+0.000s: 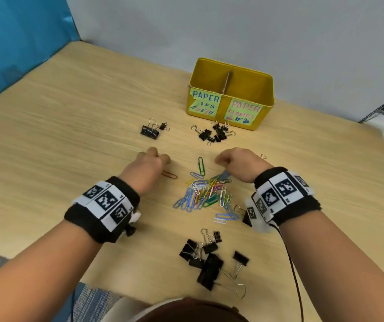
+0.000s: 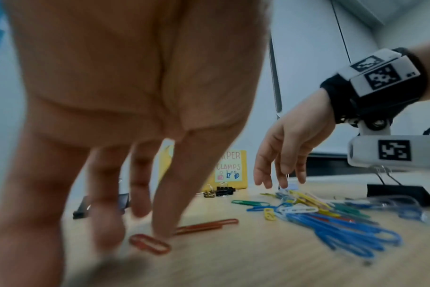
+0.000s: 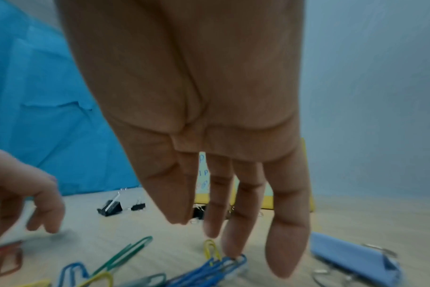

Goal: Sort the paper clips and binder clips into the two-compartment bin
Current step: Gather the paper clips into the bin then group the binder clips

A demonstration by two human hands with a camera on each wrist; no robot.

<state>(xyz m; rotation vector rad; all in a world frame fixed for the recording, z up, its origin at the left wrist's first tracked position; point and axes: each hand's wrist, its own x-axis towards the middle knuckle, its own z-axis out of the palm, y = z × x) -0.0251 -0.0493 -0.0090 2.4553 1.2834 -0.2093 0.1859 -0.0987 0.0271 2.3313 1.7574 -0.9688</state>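
A pile of coloured paper clips (image 1: 206, 194) lies mid-table between my hands. My left hand (image 1: 153, 159) reaches down left of the pile with straight fingers. In the left wrist view its fingertips (image 2: 162, 231) touch the table at a red paper clip (image 2: 150, 243), and a second red clip (image 2: 206, 226) lies beside it. My right hand (image 1: 228, 160) hangs over the pile's far edge, fingers straight. One fingertip (image 3: 231, 252) touches blue clips (image 3: 209, 270). The yellow two-compartment bin (image 1: 265, 89) stands behind, labelled for paper clips on the left and clamps on the right.
Black binder clips lie in three groups: far left (image 1: 150, 131), in front of the bin (image 1: 214, 133), and near the table's front edge (image 1: 207, 261). A bluish binder clip (image 3: 351, 258) sits right of my right fingers. A blue sheet (image 1: 12, 43) borders the table's left.
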